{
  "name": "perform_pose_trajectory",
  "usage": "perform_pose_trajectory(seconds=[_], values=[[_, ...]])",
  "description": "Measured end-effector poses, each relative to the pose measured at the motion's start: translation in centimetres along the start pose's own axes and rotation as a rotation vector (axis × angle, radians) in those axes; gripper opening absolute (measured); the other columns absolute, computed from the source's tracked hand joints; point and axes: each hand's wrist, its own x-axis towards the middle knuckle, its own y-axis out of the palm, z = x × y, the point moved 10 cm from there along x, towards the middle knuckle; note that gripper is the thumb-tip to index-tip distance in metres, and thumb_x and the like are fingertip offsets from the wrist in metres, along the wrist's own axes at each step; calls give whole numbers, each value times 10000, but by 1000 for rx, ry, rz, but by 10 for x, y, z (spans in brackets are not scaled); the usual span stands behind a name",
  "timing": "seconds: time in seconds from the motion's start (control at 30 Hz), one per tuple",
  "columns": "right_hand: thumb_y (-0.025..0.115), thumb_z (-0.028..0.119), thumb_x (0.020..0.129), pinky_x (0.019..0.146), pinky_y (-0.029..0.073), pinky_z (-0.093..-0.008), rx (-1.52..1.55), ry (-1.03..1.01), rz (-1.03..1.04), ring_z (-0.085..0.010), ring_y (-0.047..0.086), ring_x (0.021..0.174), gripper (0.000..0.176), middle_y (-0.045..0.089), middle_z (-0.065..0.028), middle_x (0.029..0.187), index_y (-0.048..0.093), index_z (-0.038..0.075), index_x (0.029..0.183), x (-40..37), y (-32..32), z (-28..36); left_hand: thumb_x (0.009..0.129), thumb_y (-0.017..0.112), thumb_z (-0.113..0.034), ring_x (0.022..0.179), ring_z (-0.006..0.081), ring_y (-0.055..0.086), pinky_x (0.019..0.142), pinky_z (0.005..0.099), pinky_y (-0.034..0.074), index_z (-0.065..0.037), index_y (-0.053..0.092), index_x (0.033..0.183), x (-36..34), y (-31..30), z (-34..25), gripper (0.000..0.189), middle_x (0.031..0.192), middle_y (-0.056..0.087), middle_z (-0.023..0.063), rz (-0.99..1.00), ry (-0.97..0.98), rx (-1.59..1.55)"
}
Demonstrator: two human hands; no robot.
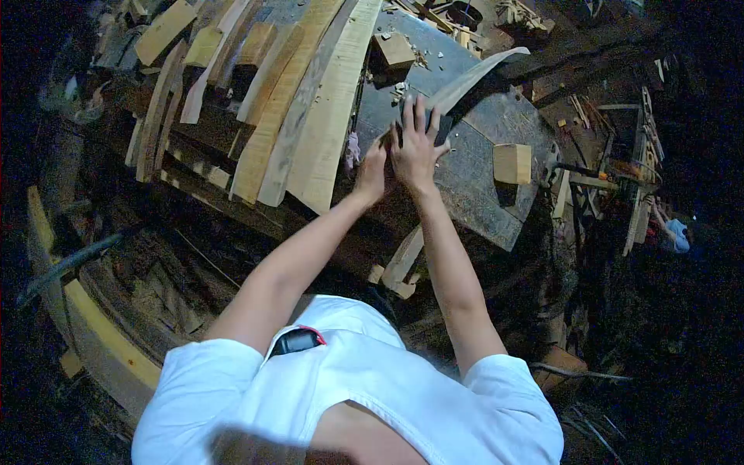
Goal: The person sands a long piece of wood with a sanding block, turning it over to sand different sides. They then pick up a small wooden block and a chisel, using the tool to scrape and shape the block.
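My right hand (417,151) lies with fingers spread over a dark block (442,126) on the worn metal tabletop (480,143). Past its fingertips, a pale curved wooden strip (477,80) reaches to the upper right; its near part is hidden by the block and hand. Just to the left, my left hand (373,172) is closed with its fingers curled inward, and what they hold is hidden. A crumpled pinkish scrap (353,149) is beside that hand.
Long curved boards (291,108) lie stacked on the left. One wooden block (512,163) sits on the tabletop's right, another (395,49) at the back among chips. A wooden piece (403,263) is below the near edge. Another person (676,235) is far right.
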Motion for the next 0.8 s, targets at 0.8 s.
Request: perform_pose_trajectory(seconds=[0.8], values=[[394, 402, 954, 955, 100, -774, -4, 38, 17, -313, 122, 1415, 585, 140, 11, 1556, 234, 193, 1477, -7, 2, 11, 861, 473, -103, 1243, 339, 445, 1055, 369, 363, -11, 355, 1385, 11, 9, 25, 545, 1353, 450, 208, 133, -28, 73]])
